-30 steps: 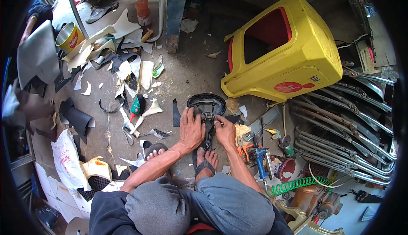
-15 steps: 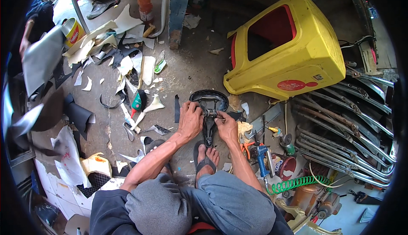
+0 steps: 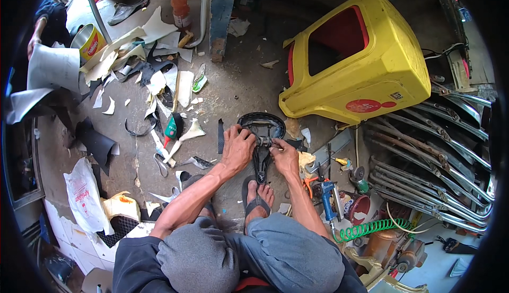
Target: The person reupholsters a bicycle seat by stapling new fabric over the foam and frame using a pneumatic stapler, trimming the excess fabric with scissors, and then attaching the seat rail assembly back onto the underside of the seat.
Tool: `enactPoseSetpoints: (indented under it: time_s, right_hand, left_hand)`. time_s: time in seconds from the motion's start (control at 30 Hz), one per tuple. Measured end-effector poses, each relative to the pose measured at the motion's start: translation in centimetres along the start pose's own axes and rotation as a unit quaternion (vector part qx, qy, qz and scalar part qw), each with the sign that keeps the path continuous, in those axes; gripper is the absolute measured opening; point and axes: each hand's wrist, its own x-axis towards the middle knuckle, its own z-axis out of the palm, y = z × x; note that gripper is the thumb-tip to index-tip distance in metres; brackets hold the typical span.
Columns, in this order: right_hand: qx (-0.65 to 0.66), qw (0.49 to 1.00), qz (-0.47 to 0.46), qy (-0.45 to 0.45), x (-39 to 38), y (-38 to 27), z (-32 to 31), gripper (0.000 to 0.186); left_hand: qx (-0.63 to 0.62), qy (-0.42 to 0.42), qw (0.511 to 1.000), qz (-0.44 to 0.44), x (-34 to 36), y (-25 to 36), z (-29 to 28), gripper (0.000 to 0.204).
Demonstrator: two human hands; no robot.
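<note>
A black bicycle saddle (image 3: 262, 171) lies upside down between my hands, its wide back away from me and its narrow nose over my right foot. My left hand (image 3: 236, 147) has its fingers curled on the left side of the saddle, at the metal clamp (image 3: 263, 141) in its middle. My right hand (image 3: 285, 156) pinches at the right end of that clamp with thumb and forefinger; whatever small part is between them is too small to make out. A green-and-black bottle with a red nozzle (image 3: 172, 127) lies among scraps to the left.
A yellow plastic housing (image 3: 366, 86) lies upper right, beside stacked metal tube frames (image 3: 435, 160). A blue air tool (image 3: 326, 200) with a green coiled hose (image 3: 371, 232) is by my right arm. Scraps (image 3: 111, 54) litter the left floor. A co-worker's hand (image 3: 37, 36) is at the far left.
My right fingers have shifted slightly on the clamp. At the far left, the co-worker's hand and grey sheets have moved. The view has shifted slightly.
</note>
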Motion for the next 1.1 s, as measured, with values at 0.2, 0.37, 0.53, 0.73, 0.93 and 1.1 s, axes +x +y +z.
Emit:
enactPoseSetpoints:
  time_s: [0.2, 0.37, 0.53, 0.73, 0.93, 1.1]
  right_hand:
    - [-0.046, 0.998, -0.03, 0.011, 0.0, -1.0, -0.4, 0.042]
    - [-0.032, 0.999, 0.0, 0.009, -0.1, -0.8, -0.1, 0.04]
    - [-0.024, 0.999, -0.017, 0.023, 0.0, -0.5, 0.4, 0.038]
    - [-0.041, 0.999, -0.003, 0.01, 0.1, -1.0, 0.0, 0.037]
    - [-0.056, 0.998, 0.017, -0.005, -0.3, -2.5, -0.5, 0.037]
    - [-0.063, 0.998, 0.002, 0.0, -0.6, -2.5, -0.6, 0.036]
  left_hand:
    - [0.052, -0.036, 0.998, 0.011, 0.7, 0.1, -0.3, 0.017]
    - [-0.046, -0.037, 0.997, -0.043, 0.8, 0.4, 0.7, 0.015]
    - [-0.068, -0.064, 0.995, -0.023, 0.5, -0.9, 0.6, 0.026]
    - [-0.012, 0.017, 1.0, -0.017, -0.1, 1.0, -0.4, 0.04]
    - [0.051, -0.013, 0.998, -0.042, -0.3, 2.9, -0.6, 0.046]
    - [0.06, -0.044, 0.996, -0.046, 1.0, 3.2, -0.3, 0.047]
